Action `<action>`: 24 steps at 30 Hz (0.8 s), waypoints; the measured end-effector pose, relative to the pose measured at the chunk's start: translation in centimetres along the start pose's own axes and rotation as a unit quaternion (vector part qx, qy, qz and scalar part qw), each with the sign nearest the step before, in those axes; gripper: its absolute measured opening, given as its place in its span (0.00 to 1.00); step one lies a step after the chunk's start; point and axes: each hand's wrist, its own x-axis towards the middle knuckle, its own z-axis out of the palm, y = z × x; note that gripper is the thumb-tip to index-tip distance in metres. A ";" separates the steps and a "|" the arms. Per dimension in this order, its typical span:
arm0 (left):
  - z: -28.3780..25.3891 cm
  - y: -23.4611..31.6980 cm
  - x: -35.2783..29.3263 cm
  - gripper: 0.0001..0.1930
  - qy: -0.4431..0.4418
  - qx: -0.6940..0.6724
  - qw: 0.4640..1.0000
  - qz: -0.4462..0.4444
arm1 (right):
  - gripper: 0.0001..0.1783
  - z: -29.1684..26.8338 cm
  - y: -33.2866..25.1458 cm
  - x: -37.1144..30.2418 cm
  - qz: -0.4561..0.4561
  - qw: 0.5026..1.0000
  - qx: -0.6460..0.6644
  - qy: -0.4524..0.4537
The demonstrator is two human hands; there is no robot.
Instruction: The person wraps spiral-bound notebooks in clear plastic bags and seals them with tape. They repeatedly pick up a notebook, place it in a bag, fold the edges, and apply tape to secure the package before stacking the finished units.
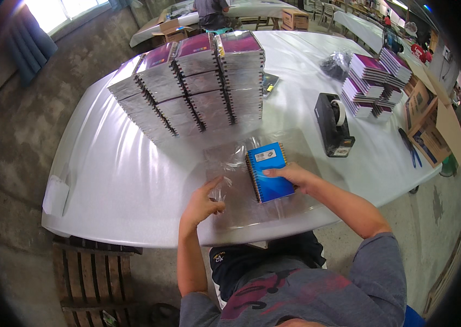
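Observation:
A blue spiral notebook (275,184) with a white label near its top lies on a sheet of clear plastic film (290,213) in front of me. My right hand (294,175) grips it from the right side, thumb across the cover and the other fingers at its right edge, partly hidden. To the left of the notebook, my left hand (204,203) rests at the film's left part. Its index finger is stretched out over the plastic and the thumb stands apart, with nothing held between them.
Tall stacks of wrapped spiral notebooks (203,82) stand at the back left of the white table (105,191). On the right are a black tape dispenser (328,128), stacked purple-covered books (364,87), blue-handled pliers (409,146) and an open cardboard box (429,125). Another person (210,13) sits beyond.

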 end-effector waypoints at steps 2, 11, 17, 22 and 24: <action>0.1 -0.2 0.1 0.37 -0.012 -0.038 0.999 -0.012 | 0.38 -0.3 0.4 0.4 -0.007 1.000 0.000 0.001; 1.5 0.1 1.9 0.43 0.083 0.010 0.996 0.021 | 0.39 -0.5 0.8 1.0 -0.011 1.000 -0.018 0.009; 2.1 0.0 2.3 0.45 0.070 0.018 0.994 0.076 | 0.38 -0.9 0.6 1.4 -0.030 0.998 0.059 -0.003; 2.2 0.3 2.7 0.48 0.054 0.030 0.996 0.067 | 0.36 -0.9 -0.5 1.3 -0.029 0.994 0.088 -0.052; 2.3 0.9 2.5 0.48 0.042 0.020 0.997 0.063 | 0.37 -0.2 -0.8 1.5 -0.011 0.999 0.047 -0.023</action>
